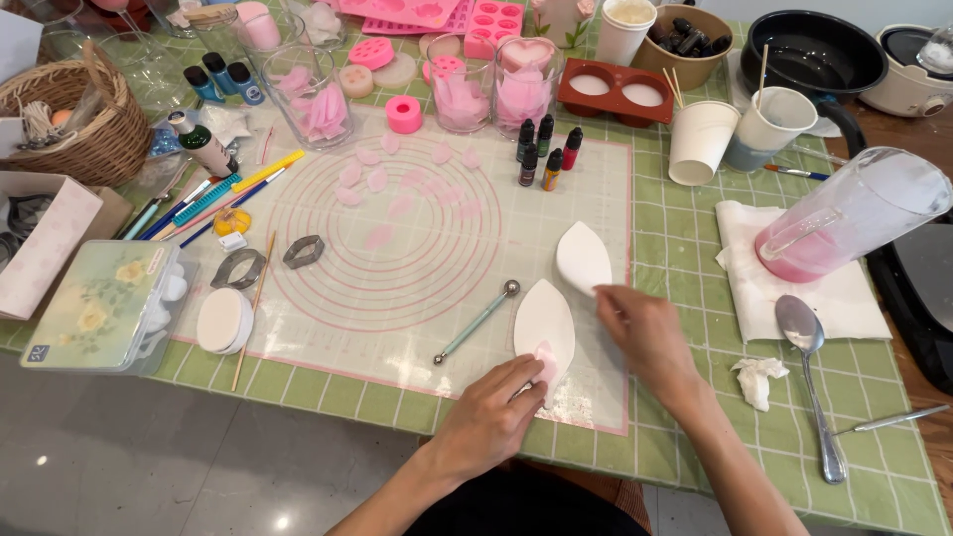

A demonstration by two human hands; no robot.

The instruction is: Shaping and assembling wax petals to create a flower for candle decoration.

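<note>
A small pale-pink petal-shaped piece (545,359) is held pinched between the fingertips of the left hand (493,417) and is pressed against the lower end of a white pointed-oval leaf-shaped pad (545,323), which lies near the front right corner of the translucent silicone work mat with pink concentric rings (397,248). The pad's long axis runs from the near edge of the mat away toward the far edge, tilted slightly to the right. The right hand (645,333) rests just beside the pad's right flank, fingers loosely curled and together; whether anything is gripped in them cannot be told. A second white leaf-shaped pad (583,257) lies immediately beyond that hand, close to the mat's right edge. The left hand is the nearer to the pink piece, approaching from the near edge. A teal-handled ball-ended modelling tool (476,323) lies diagonally just left of the pad, apart from both hands. Scattered white powder (576,405) is noted at the mat's front edge beneath the pad. Open room is found toward the mat's centre, to the left of the tool; the right edge is close by, with the green checked tablecloth (685,417) past it.
</note>
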